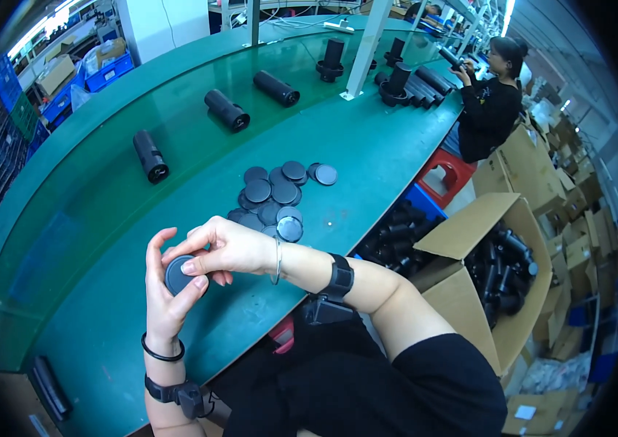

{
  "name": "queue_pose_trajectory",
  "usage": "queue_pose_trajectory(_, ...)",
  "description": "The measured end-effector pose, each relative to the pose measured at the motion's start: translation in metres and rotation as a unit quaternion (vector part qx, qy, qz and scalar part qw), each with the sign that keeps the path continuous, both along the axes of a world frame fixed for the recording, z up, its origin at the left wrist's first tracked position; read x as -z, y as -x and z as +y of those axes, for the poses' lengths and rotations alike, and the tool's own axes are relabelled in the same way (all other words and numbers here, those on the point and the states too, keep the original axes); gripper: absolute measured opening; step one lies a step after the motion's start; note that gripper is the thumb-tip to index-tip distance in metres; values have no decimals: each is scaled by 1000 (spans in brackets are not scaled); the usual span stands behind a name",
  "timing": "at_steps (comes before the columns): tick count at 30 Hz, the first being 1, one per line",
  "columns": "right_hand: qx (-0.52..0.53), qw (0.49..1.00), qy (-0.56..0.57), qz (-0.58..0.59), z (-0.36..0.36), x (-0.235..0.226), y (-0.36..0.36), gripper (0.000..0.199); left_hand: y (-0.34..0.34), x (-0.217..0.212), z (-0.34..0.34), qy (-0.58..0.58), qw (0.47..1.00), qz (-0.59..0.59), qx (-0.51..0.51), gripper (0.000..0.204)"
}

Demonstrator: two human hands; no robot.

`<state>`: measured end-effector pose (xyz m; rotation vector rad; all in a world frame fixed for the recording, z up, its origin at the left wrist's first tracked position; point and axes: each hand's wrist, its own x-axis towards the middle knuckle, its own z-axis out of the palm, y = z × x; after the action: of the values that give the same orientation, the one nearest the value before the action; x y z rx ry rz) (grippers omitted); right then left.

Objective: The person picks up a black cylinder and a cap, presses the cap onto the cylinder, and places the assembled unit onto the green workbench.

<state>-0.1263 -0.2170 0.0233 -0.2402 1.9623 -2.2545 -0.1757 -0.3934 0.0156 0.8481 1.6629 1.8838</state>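
Note:
Both hands meet over the left part of the green bench, gripping one round black cap [175, 276] with its flat face up. My left hand [163, 295] holds its lower edge, the thumb lying on the rim. From the right, my right hand [227, 246] reaches across and presses its thumb and fingers on the cap's upper right side. Whatever lies under the cap is hidden by the fingers. Just beyond my right wrist, several similar black caps [257, 191] lie in a loose pile, some overlapping; one cap [289, 229] near the wrist shines pale.
Black tubes [227, 111] lie along the far green strip; one dark tube [51, 387] rests at lower left. Flanged black parts [396, 84] stand farther off, by a metal post [367, 51]. At right are an open carton [462, 309] of black parts, a red stool [446, 177] and a seated co-worker [493, 109].

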Motion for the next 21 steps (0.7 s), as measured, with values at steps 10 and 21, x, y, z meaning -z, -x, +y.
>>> queue_pose_trajectory(10,24,1000,-4,18,0,2,-14,29,-16,-2,2,-23,999,-3,-37,81)
queue_pose_trajectory(21,119,978,169,25,-18,9,-9,37,48,74,-20,16,992,103,-65,67)
